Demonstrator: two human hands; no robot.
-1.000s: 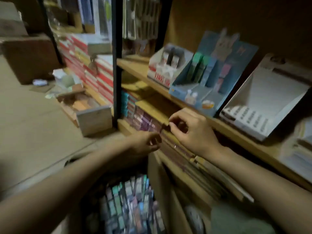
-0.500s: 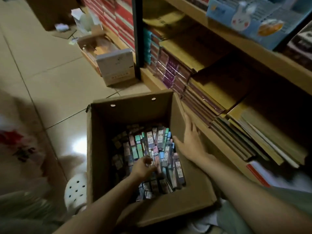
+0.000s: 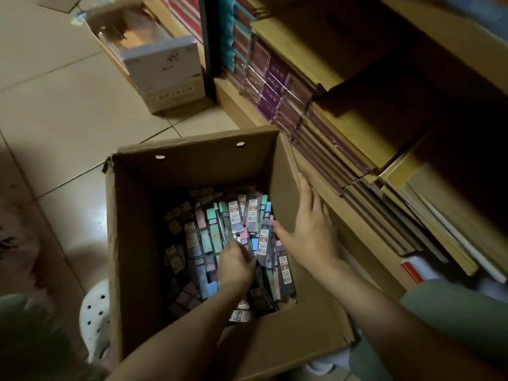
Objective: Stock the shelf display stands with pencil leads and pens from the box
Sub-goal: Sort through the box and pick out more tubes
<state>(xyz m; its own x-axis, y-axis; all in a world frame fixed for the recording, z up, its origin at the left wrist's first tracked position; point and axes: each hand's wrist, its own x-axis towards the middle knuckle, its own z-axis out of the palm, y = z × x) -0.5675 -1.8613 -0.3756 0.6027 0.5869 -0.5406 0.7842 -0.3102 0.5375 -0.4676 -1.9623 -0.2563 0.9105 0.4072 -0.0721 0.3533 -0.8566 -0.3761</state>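
Head view
Lead packs (image 3: 248, 215): slim, flat cases heaped in the box, most with their long axis running from the near wall toward the far wall; a few at the left edge lie crosswise.
Box (image 3: 137, 243): open brown cardboard carton on the tiled floor (image 3: 68, 105), just beside the bottom shelf; flaps up, two small holes in the far wall.
Left hand (image 3: 236, 266): down inside the box among the packs, fingers curled onto them; whether it actually grips one, I cannot tell.
Right hand (image 3: 313, 229): fingers straight and spread, palm against the box's right wall, thumb reaching toward the packs.
Hard to make out: packs on the left of the box sink into shadow; label print is unreadable.
Shelf (image 3: 357, 127): stacked notebooks, spines outward, upper part cut off.
Small carton (image 3: 165, 67): white-fronted, on the floor beyond the box.
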